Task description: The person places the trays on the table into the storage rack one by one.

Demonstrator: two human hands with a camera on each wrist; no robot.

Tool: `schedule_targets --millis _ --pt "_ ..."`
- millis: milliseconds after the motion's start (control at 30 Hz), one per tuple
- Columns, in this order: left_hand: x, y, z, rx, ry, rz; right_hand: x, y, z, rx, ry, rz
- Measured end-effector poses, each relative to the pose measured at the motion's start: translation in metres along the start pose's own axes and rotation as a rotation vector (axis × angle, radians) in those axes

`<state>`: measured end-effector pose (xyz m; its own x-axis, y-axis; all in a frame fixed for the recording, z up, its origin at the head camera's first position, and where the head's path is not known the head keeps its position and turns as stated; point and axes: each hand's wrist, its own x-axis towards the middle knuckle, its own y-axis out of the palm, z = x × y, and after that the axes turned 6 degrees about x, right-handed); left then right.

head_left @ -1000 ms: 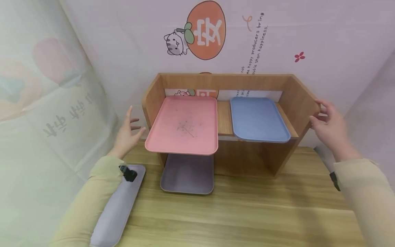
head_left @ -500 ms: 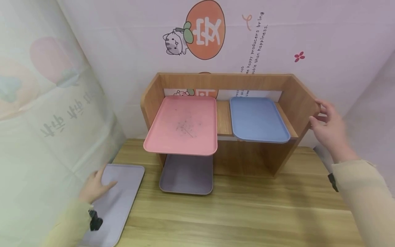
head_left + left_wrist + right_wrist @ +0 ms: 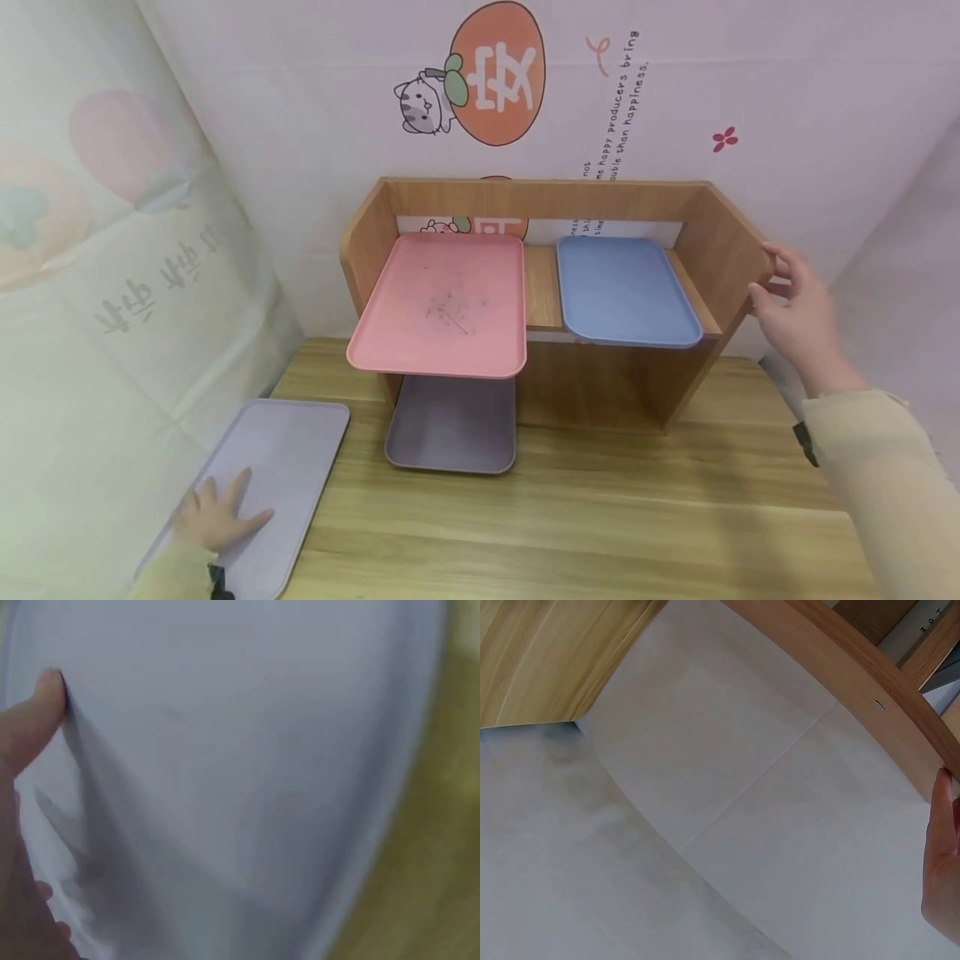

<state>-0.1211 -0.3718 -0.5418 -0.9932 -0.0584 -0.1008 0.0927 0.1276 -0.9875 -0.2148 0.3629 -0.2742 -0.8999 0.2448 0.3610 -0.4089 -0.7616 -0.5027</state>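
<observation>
My left hand (image 3: 213, 515) lies with spread fingers over a lavender tray (image 3: 300, 450) at the left of the table. In the left wrist view its thumb (image 3: 49, 694) meets the tray's flat surface. With my right hand (image 3: 801, 312) I hold the front edge of the right side panel of a wooden shelf (image 3: 723, 250); the right wrist view shows fingers at that panel's edge (image 3: 900, 705). On the upper board sit a pink tray (image 3: 442, 308) at left and a blue tray (image 3: 628, 290) at right. A greyish-purple tray (image 3: 452, 425) juts from the lower level, beneath the pink one.
The wood-grain table (image 3: 600, 517) extends in front of the shelf. A printed cloth (image 3: 300, 100) hangs behind and on both sides. The pink tray's front overhangs the upper board.
My left hand has come away from the shelf's left side, down and left onto the lavender tray. My right hand stays at the right panel; shelf and trays stand as before.
</observation>
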Motion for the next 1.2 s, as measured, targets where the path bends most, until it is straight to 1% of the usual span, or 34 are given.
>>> schedule_targets --millis 133,200,267,367,500,667,900,1000,1200 --pt "-0.003 0.002 -0.002 -0.060 -0.034 0.126 0.000 0.000 0.000 -0.006 -0.001 -0.008" --pt "-0.003 0.000 -0.005 -0.080 -0.047 0.164 0.000 0.000 -0.001 -0.003 0.003 -0.012" --pt "-0.003 0.000 -0.005 -0.092 -0.052 0.185 0.000 0.001 -0.001 -0.001 0.003 -0.018" --pt "-0.003 0.002 -0.004 -0.104 -0.054 0.189 0.001 0.002 -0.001 0.002 0.008 -0.019" --pt "0.000 0.006 -0.001 -0.122 -0.061 0.192 0.001 0.003 -0.002 0.010 -0.006 -0.028" --pt "0.004 0.011 -0.002 -0.115 -0.067 0.202 0.001 0.004 -0.002 0.008 -0.018 -0.048" --pt "0.013 0.013 -0.016 -0.135 -0.084 0.229 0.002 0.005 0.000 0.029 -0.008 -0.046" --pt "0.020 0.018 -0.022 -0.136 -0.088 0.226 0.001 0.005 -0.001 0.038 -0.009 -0.052" --pt "0.030 0.027 -0.034 -0.133 -0.094 0.221 0.000 0.005 -0.001 0.017 -0.005 -0.057"
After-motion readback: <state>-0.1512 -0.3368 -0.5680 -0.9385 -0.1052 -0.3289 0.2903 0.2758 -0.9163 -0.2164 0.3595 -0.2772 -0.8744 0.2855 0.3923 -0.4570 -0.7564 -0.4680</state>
